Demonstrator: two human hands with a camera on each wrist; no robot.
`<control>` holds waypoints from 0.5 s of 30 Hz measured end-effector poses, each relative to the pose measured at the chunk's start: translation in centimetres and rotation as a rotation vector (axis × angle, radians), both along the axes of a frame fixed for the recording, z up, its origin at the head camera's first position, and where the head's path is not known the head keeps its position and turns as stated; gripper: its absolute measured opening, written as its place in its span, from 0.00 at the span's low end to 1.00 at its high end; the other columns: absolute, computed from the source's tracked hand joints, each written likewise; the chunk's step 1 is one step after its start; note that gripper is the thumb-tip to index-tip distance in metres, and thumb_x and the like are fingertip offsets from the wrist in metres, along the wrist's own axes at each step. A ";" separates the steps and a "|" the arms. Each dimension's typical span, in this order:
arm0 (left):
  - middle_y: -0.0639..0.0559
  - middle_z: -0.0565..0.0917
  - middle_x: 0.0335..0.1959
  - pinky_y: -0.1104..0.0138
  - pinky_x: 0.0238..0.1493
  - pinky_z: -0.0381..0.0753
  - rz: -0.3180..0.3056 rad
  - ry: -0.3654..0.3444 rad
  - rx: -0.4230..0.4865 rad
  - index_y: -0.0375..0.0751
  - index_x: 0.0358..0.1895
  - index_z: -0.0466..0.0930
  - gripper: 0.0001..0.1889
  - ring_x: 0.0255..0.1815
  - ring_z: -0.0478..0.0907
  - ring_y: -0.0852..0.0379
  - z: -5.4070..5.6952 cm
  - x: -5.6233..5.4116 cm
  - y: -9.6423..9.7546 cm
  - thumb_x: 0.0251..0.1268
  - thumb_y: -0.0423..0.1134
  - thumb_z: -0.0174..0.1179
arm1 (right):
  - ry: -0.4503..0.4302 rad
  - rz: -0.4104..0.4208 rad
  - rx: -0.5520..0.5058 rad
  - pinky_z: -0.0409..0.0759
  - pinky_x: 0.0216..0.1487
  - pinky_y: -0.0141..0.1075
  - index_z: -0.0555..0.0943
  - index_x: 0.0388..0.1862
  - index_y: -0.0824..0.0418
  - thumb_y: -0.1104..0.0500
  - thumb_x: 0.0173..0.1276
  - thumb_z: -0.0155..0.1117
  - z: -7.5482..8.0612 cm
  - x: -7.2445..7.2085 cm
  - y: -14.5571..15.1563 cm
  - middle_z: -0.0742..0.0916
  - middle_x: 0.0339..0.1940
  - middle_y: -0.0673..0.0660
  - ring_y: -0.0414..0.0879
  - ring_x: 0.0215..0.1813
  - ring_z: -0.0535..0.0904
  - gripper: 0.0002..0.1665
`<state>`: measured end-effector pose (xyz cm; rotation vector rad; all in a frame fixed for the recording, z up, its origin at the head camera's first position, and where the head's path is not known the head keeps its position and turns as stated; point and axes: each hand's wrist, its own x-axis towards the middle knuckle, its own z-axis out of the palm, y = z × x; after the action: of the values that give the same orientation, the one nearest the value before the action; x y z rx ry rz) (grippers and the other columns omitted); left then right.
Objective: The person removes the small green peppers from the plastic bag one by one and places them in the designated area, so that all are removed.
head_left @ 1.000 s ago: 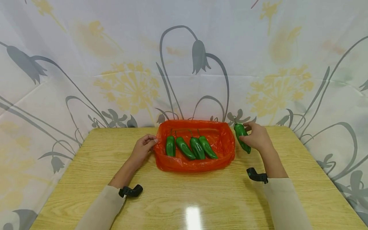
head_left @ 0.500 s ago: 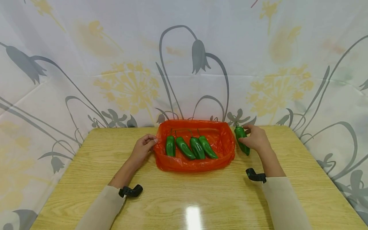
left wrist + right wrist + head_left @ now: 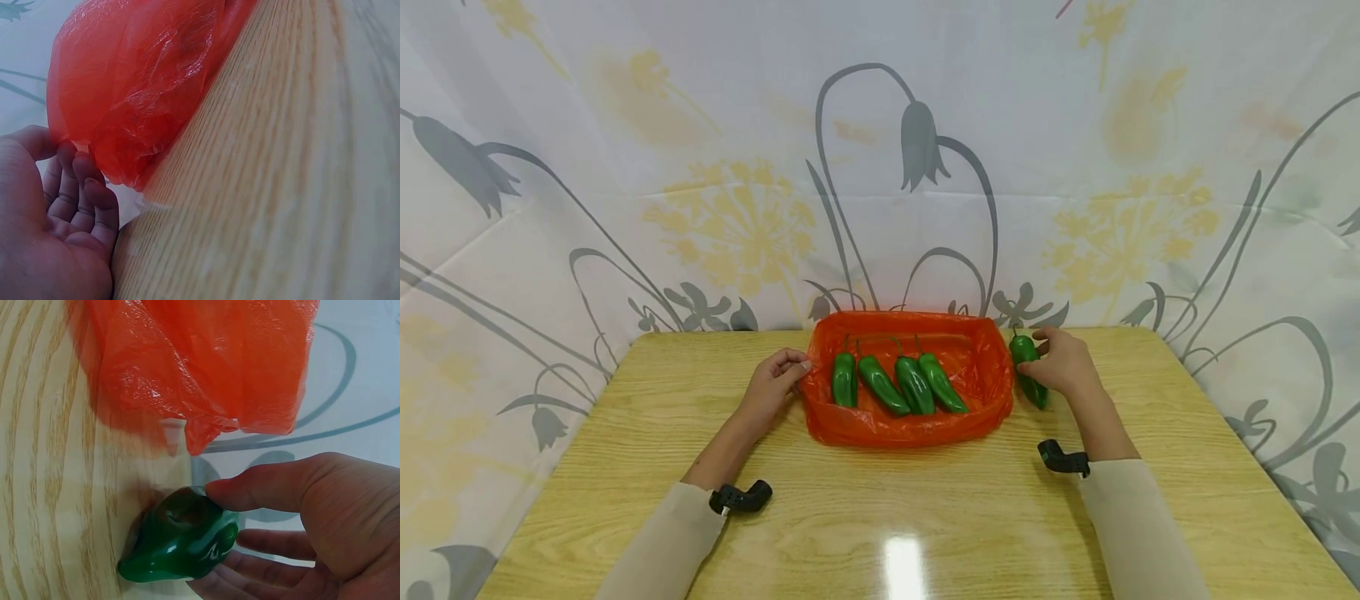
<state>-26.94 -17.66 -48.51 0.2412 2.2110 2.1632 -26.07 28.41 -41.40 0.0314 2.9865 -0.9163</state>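
Observation:
A red plastic bag (image 3: 910, 431), spread into a box shape, sits at the back middle of the table. Inside it several green peppers (image 3: 845, 381) lie side by side, stems toward the back. At its left end my left hand (image 3: 772, 382) pinches the bag's edge between thumb and forefinger; in the left wrist view the other fingers curl loosely below the red plastic (image 3: 137, 81). Just right of the bag, my right hand (image 3: 1067, 365) holds another green pepper (image 3: 1023, 350). The right wrist view has the thumb on one side of this pepper (image 3: 178, 540), fingers opposite, its tip low over the wood.
A light wooden table (image 3: 842, 508) spreads in front and to both sides. Behind it hangs a pale cloth (image 3: 880, 242) with grey and yellow flower prints. A black wrist camera (image 3: 741, 497) sits on the left forearm, another (image 3: 1063, 458) on the right.
My right hand has lowered the pepper slightly toward the table and closer to the viewer, beside the bag's right end. The left hand and the peppers in the bag stay put.

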 end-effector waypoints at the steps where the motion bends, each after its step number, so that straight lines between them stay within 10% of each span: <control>1: 0.58 0.83 0.32 0.71 0.40 0.79 0.000 -0.001 0.001 0.24 0.52 0.76 0.11 0.33 0.77 0.62 0.0 0.0 0.0 0.81 0.33 0.57 | 0.001 -0.001 0.002 0.84 0.54 0.57 0.69 0.71 0.79 0.57 0.65 0.74 -0.1 0.0 0.0 0.85 0.55 0.77 0.70 0.53 0.83 0.43; 15: 0.57 0.82 0.31 0.70 0.40 0.78 0.002 -0.002 0.004 0.23 0.52 0.76 0.12 0.33 0.76 0.62 -0.1 -0.1 0.0 0.81 0.33 0.57 | -0.033 -0.024 0.015 0.85 0.53 0.57 0.69 0.70 0.79 0.54 0.68 0.73 -0.4 -0.1 0.1 0.85 0.56 0.78 0.71 0.53 0.83 0.42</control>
<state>-27.04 -17.64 -48.62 0.2375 2.2067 2.1688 -26.12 28.52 -41.78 0.0819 2.9696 -0.8864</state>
